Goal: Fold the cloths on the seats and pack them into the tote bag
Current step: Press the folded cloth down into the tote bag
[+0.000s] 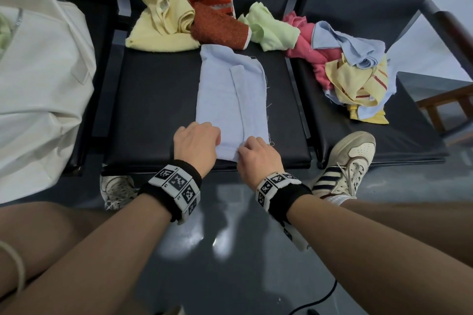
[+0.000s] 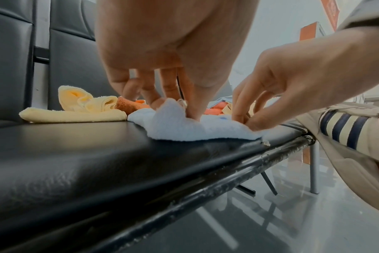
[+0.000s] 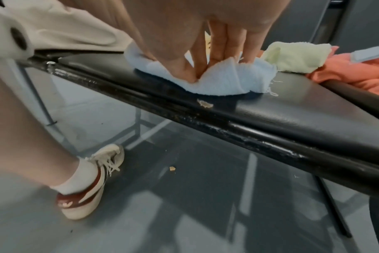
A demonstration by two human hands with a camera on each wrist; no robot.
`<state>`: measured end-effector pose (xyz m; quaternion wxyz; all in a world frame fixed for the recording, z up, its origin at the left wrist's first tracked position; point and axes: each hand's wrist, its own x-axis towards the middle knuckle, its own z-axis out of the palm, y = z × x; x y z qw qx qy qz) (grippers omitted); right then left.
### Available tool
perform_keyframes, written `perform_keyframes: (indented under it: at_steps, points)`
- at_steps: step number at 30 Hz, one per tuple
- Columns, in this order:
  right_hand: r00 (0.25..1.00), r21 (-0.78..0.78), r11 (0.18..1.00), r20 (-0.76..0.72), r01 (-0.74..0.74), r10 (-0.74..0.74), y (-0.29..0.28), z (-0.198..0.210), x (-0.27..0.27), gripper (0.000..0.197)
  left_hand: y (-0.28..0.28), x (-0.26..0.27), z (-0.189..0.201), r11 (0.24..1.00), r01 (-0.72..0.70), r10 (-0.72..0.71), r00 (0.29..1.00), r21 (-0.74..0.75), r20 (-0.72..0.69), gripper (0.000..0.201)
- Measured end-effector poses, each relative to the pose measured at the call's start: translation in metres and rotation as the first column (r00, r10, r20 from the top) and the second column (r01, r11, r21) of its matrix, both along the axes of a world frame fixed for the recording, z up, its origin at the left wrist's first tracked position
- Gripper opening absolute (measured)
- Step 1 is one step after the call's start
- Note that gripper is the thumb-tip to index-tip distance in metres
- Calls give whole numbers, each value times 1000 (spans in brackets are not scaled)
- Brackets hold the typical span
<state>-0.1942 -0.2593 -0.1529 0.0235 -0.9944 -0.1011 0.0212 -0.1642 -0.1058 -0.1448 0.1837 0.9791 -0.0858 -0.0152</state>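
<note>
Both hands, left hand and right hand, pinch the near edge of one light blue cloth lying on the middle seat.

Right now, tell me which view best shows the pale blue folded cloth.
The head view: the pale blue folded cloth lies there whole on the black seat. Both wrist views show only its near edge, pinched by the left hand and right hand.
</note>
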Motion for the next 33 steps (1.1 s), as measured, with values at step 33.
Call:
perform_keyframes:
  at_steps: [33]
  points:
    - [993, -26, 994, -55, 104, -105, 3, 15, 19, 15, -8, -12, 6, 972, 214, -193, 962, 97, -191, 39]
